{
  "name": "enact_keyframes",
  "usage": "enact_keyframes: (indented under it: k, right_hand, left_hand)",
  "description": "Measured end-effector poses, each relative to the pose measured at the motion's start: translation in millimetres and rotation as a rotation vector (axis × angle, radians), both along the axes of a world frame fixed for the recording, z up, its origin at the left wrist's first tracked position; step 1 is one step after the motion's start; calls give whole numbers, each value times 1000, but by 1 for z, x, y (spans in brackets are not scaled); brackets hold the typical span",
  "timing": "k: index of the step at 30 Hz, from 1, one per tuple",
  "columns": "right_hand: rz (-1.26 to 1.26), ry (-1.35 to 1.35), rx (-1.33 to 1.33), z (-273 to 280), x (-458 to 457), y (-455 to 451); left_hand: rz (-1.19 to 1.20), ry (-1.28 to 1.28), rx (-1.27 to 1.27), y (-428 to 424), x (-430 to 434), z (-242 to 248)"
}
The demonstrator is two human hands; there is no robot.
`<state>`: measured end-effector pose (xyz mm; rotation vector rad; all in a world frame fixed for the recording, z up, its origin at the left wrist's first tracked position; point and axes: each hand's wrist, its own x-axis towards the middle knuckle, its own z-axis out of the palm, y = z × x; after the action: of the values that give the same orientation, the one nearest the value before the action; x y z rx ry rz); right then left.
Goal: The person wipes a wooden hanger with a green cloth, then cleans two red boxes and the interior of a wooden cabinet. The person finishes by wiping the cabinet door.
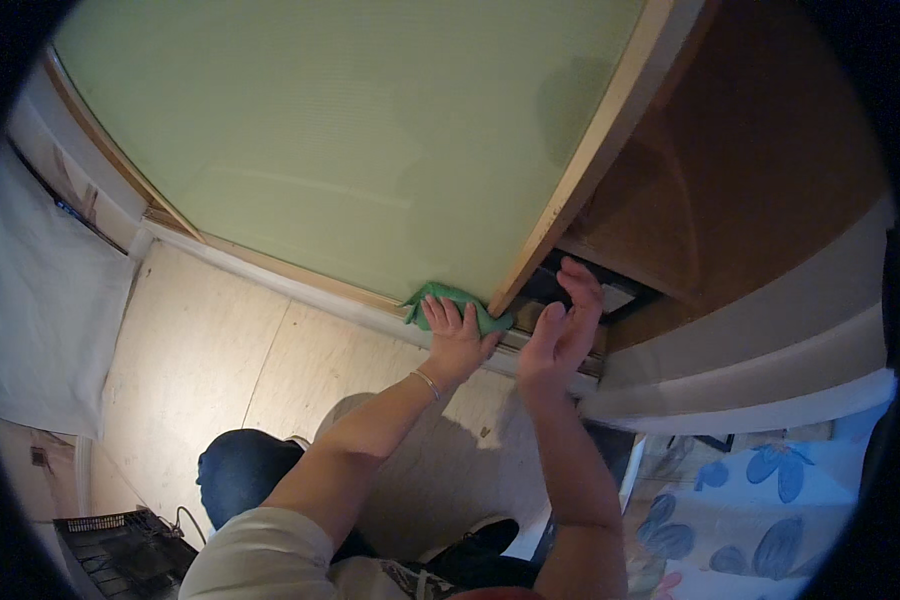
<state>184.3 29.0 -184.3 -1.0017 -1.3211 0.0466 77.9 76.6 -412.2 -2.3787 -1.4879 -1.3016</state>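
My left hand presses a green cloth against the lower corner of a large pale green sliding door panel with a wooden frame. One end of the cloth reaches past the foot of the upright wooden edge. To the right of that edge is my right hand, raised with its fingers slightly bent and nothing seen in it. Behind it is a dark frame-like object inside the opening. Part of the cloth is hidden under my left hand.
The door stands on a wooden track above a plywood floor. A black plastic crate is at the lower left, below a hanging white curtain. Flower-patterned fabric lies at the lower right. Brown panelling lines the opening.
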Motion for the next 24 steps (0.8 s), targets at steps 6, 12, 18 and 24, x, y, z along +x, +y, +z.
enact_keyframes:
  k: [6,12,18,24]
  right_hand:
    - [-82,-254,93,9,-14,-2]
    - [-128,-501,138,-6,-20,-3]
    - [-23,-632,47,-28,-34,9]
    - [78,-623,-68,-54,-45,15]
  left_hand:
    - [0,-101,314,32,-14,199]
    - [90,-294,328,44,-14,197]
    - [195,-355,81,21,2,-20]
    - [398,-626,-373,32,-32,-4]
